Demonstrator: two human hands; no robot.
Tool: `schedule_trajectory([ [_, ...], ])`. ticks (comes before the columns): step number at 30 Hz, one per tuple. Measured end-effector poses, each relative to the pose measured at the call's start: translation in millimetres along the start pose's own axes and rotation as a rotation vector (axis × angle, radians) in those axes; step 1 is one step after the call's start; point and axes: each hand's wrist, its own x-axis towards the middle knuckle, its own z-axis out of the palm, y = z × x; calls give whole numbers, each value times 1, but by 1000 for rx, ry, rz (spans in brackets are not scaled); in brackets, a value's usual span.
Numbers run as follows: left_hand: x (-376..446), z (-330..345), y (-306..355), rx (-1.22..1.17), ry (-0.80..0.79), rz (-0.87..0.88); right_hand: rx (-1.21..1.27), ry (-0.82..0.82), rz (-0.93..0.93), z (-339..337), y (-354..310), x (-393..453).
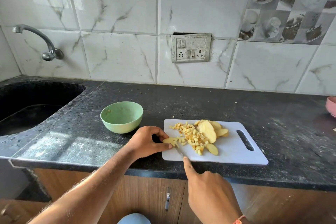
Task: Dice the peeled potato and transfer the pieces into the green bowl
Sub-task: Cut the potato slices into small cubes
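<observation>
Head view: looking down at a kitchen counter.
Surface: black speckled stone counter, dusty, with a dark sink cut in at far left; marbled white wall tiles behind.
Board: white plastic cutting board, rounded corners, slot handle on its right, near the counter's front edge.
Potato: diced cubes mid-board; smooth pale potato slices just right of them.
Left hand: thumb and fingers pinch a potato strip at the board's left edge.
Right hand: curled round a knife, forefinger along its back; handle hidden.
Green bowl: round, matte, just left of the board.
Open room: bare counter to the right.
</observation>
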Motion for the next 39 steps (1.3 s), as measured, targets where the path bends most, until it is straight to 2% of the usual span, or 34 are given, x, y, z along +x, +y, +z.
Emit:
schedule_trajectory([
  [5, -2, 1, 2, 2, 15, -7, 17, 102, 50, 3, 8, 5],
  [12, -3, 1, 4, -21, 23, -2, 58, 209, 6, -5, -5, 17],
  [25, -3, -3, 1, -55, -23, -1, -82, 122, -28, -2, -28, 54],
  [33, -3, -1, -1, -68, -37, -51, -23, 80, -94, -2, -17, 15],
  [39, -3, -1, 1, -65, -35, -61, 16, 59, -5, 0, -3, 4],
])
